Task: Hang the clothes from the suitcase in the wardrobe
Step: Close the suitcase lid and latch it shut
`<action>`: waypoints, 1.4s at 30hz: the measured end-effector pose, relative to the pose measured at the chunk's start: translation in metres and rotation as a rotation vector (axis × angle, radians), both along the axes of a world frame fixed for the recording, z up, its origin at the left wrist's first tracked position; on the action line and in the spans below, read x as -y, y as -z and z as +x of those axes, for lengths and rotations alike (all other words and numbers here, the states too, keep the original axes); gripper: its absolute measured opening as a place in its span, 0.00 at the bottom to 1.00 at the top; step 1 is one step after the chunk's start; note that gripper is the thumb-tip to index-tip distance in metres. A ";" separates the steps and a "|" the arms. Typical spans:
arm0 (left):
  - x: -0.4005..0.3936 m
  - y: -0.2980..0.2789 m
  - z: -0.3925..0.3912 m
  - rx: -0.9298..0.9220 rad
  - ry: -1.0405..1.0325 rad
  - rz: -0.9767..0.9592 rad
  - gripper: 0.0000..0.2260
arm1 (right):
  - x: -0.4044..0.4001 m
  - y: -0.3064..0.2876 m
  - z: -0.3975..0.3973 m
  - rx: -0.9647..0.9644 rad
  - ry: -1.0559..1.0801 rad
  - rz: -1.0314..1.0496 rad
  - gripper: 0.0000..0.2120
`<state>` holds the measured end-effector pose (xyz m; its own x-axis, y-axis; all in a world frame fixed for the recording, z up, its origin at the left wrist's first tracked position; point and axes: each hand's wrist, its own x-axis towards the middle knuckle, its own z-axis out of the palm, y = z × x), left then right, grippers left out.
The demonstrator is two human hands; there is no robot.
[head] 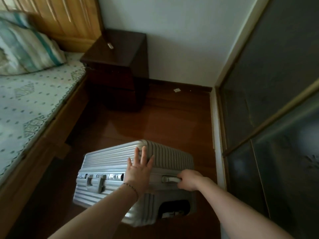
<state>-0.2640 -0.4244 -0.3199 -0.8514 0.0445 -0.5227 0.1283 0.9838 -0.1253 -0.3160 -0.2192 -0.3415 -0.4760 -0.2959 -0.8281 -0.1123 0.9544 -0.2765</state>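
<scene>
A silver ribbed suitcase (138,180) sits closed on the dark wooden floor (172,121), tilted, with its latches facing up toward the camera. The left hand (138,173) lies flat on the suitcase's upper shell, fingers straight and spread, pressing on the ribbing just above the latches; a thin bracelet (131,186) circles that wrist. The right hand (189,180) is curled round the side handle (170,179) at the suitcase's right end, gripping it. Left of the suitcase runs a bed (31,104) with a patterned cover and a striped pillow (29,47). Beyond the suitcase stands a dark nightstand (117,69) against the wall. Right of the suitcase rise the dark sliding panels of the wardrobe (269,94), shut.
</scene>
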 end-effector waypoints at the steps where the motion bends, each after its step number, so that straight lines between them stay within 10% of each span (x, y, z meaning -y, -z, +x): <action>1: 0.013 -0.005 0.004 0.005 0.009 -0.006 0.49 | 0.012 -0.004 0.005 -0.003 0.012 -0.010 0.16; 10: 0.132 -0.038 0.026 0.055 -0.111 0.013 0.47 | 0.129 -0.044 0.042 -0.010 0.034 -0.207 0.04; 20: 0.230 -0.020 0.077 -0.189 -0.697 0.297 0.49 | 0.225 -0.043 0.064 -0.103 0.043 -0.513 0.20; 27: 0.270 -0.005 0.062 -0.177 -0.704 0.372 0.49 | 0.253 -0.035 0.036 -0.249 0.045 -0.609 0.11; 42: 0.193 0.054 0.073 0.017 -0.746 0.592 0.44 | 0.182 -0.022 0.026 -0.447 -0.158 -0.293 0.13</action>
<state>-0.1905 -0.6169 -0.3740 -0.7596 -0.2458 -0.6021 -0.5612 0.7156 0.4159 -0.2899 -0.4012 -0.3191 -0.6932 -0.5796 -0.4284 -0.4150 0.8069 -0.4203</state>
